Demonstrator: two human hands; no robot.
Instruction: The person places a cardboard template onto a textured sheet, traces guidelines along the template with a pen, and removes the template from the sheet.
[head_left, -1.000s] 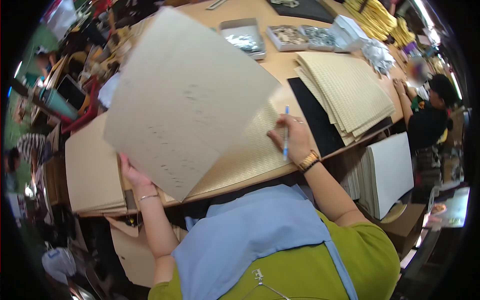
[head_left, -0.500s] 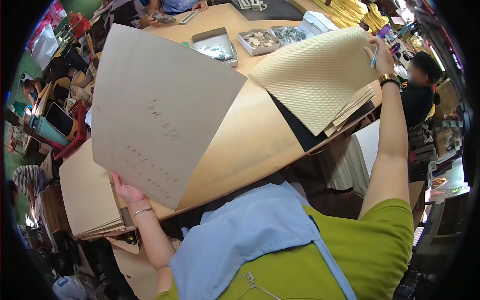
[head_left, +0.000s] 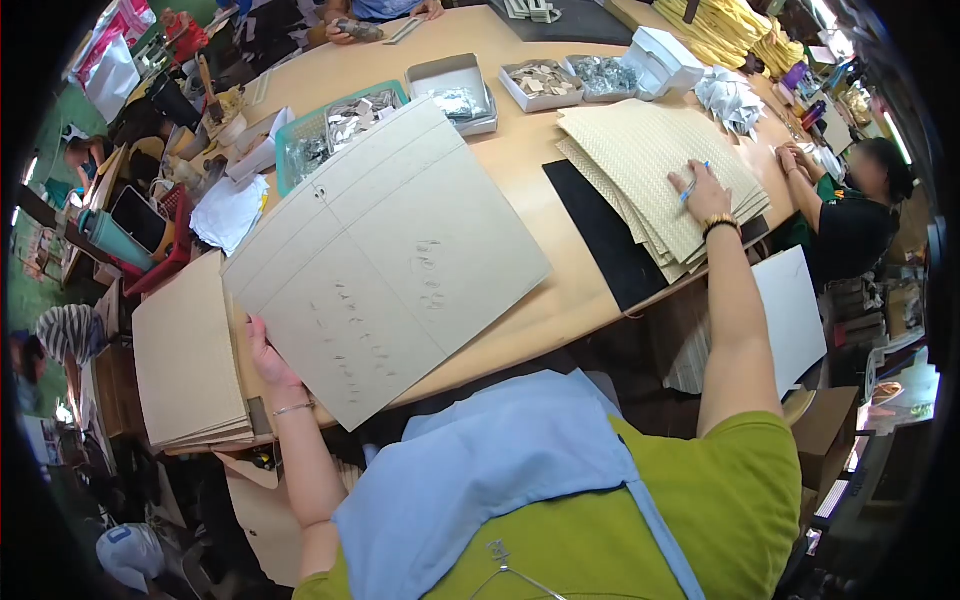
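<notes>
My left hand [head_left: 272, 358] grips the lower left edge of a large grey cardboard sheet [head_left: 385, 270], thumb up along its side. Ruled lines and pencilled writing cover the sheet, which is tilted above the table. My right hand [head_left: 706, 192] rests on a stack of cream textured sheets [head_left: 640, 150] at the right, a blue pen [head_left: 685, 194] held between its fingers. The stack lies partly over a black mat [head_left: 590, 230], its sheets fanned unevenly.
Plain cardboard sheets [head_left: 190, 360] are stacked at the table's left end. Farther back stand a green basket [head_left: 284, 165], a white box [head_left: 660, 62] and trays of small pieces [head_left: 540, 82]. Co-workers sit at the far side and at the right [head_left: 875, 215].
The textured sheet that my right hand held raised now lies down on the stack. My left hand has turned the cardboard sheet and tipped it lower. The view has shifted.
</notes>
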